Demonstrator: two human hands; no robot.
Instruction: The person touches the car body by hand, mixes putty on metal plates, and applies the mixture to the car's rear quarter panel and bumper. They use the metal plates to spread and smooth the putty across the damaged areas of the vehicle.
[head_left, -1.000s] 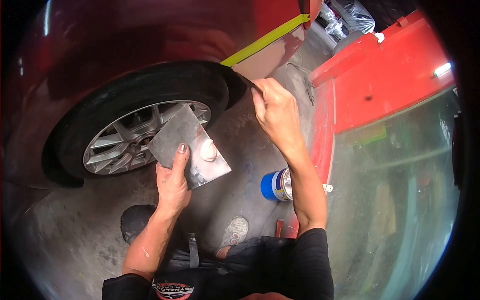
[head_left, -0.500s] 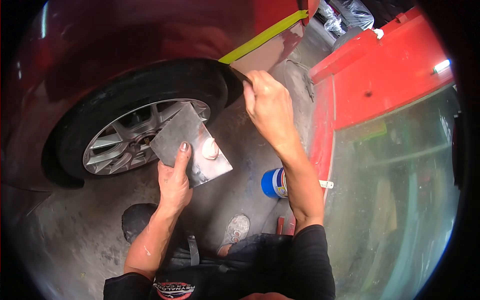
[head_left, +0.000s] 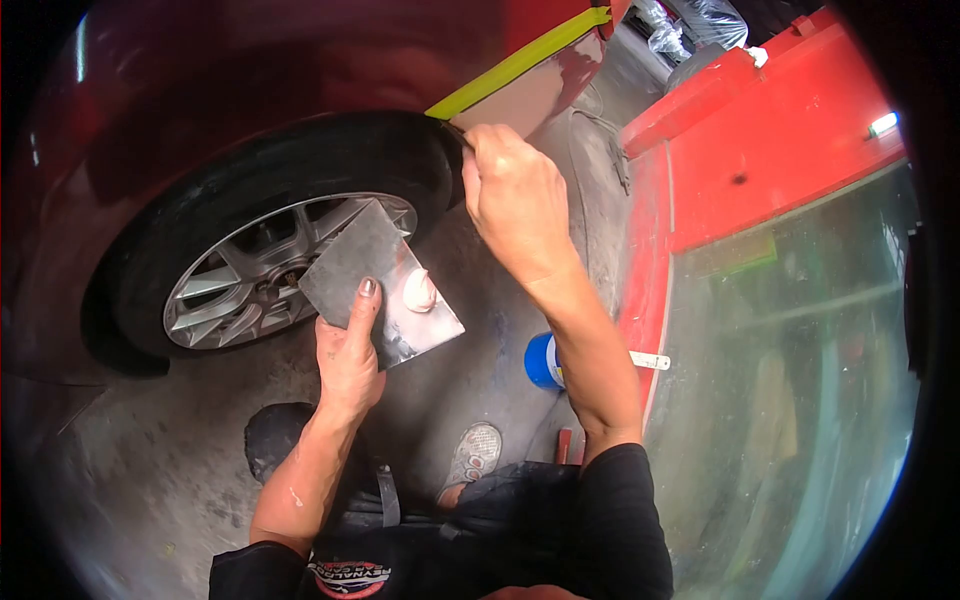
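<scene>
My left hand (head_left: 348, 352) grips a flat grey metal mixing board (head_left: 378, 284) by its lower edge, thumb on top. A pale pink lump of body filler (head_left: 419, 291) sits on the board. My right hand (head_left: 512, 200) is closed around a thin dark spreader (head_left: 455, 132), whose tip touches the car's lower panel (head_left: 530, 92) just below a strip of yellow-green masking tape (head_left: 515, 62). That spot lies right beside the rear of the wheel arch. The red car body (head_left: 250, 70) fills the upper left.
A black tyre on a silver alloy wheel (head_left: 255, 275) sits left of the board. A blue-and-white can (head_left: 542, 360) stands on the concrete floor by my right forearm. A red panel with plastic sheeting (head_left: 780, 180) rises on the right. My shoe (head_left: 472, 452) is below.
My right hand with the spreader has moved left and up along the panel's lower edge toward the wheel arch. The left hand and board have stayed nearly still.
</scene>
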